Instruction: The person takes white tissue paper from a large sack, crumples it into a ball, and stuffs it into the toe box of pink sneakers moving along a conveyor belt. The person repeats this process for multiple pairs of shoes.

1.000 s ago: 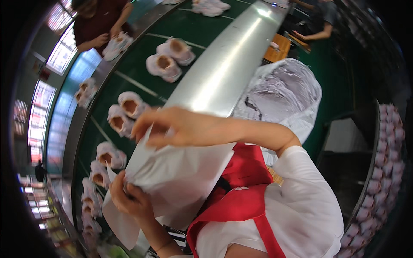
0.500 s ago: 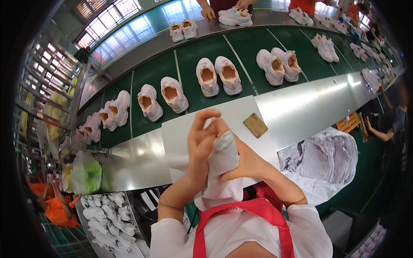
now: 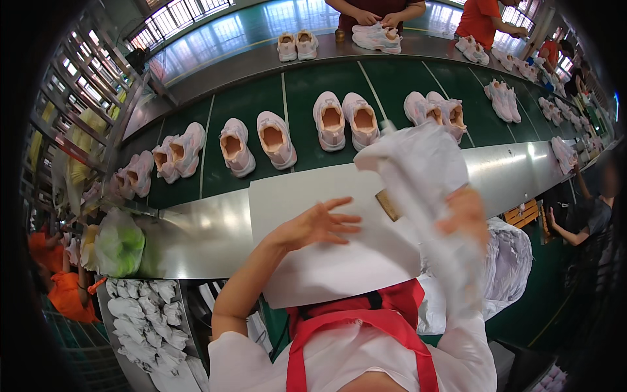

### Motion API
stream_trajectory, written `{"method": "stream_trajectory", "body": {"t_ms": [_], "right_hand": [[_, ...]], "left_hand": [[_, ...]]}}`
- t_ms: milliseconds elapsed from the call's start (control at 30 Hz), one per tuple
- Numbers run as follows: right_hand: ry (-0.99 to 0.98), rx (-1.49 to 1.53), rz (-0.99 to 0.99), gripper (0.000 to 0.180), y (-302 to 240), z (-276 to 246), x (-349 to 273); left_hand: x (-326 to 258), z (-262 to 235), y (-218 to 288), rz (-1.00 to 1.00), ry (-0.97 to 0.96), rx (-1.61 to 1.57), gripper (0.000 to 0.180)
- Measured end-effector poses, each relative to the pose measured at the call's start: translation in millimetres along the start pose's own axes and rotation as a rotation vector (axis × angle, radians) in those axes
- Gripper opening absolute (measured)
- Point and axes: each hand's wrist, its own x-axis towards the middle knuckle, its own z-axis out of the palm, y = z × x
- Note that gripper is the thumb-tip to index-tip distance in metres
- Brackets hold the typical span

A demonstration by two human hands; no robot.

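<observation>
My right hand (image 3: 465, 219), smeared by motion, grips a sheet of thin white wrapping paper (image 3: 418, 157) at the right of the work place. The paper stands up and spreads, partly covering a pair of pale shoes behind it. Over a large white board (image 3: 300, 277) in front of me, my left hand (image 3: 320, 225) is open with its fingers apart and holds nothing. A small brown block (image 3: 387, 204) lies on the board, partly hidden by the paper.
Pairs of pale pink and white sneakers (image 3: 276, 140) stand on a green conveyor (image 3: 215, 170). A bag with stacked paper (image 3: 513, 261) sits at right, a tray of white paper bundles (image 3: 140, 320) at lower left. Across the line, a person's hands (image 3: 379, 18) touch a shoe.
The white paper, earlier bunched between both hands, has swung right and spread out in my right hand. My left hand has let go and opened. The view has shifted slightly.
</observation>
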Motion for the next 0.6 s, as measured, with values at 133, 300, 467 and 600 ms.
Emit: {"method": "stream_trajectory", "body": {"t_ms": [133, 300, 467, 600], "right_hand": [[-0.281, 0.248, -0.416, 0.017, -21.2, 39.6, -19.1], [-0.525, 0.533, -0.208, 0.021, -6.6, 56.6, -31.5], [-0.377, 0.510, -0.093, 0.026, -0.3, 65.4, -34.0], [-0.020, 0.472, 0.413, 0.056, -19.2, 86.1, -34.8]], "left_hand": [[23.8, 19.9, 3.4, 0.123, -0.152, -1.041, 0.098], [27.9, 40.5, 28.2, -0.126, 0.293, -0.045, 0.050], [51.3, 55.3, 23.2, 0.207, 0.462, 0.328, 0.034], [30.7, 42.8, 18.2, 0.463, 0.623, 0.476, 0.031]]}}
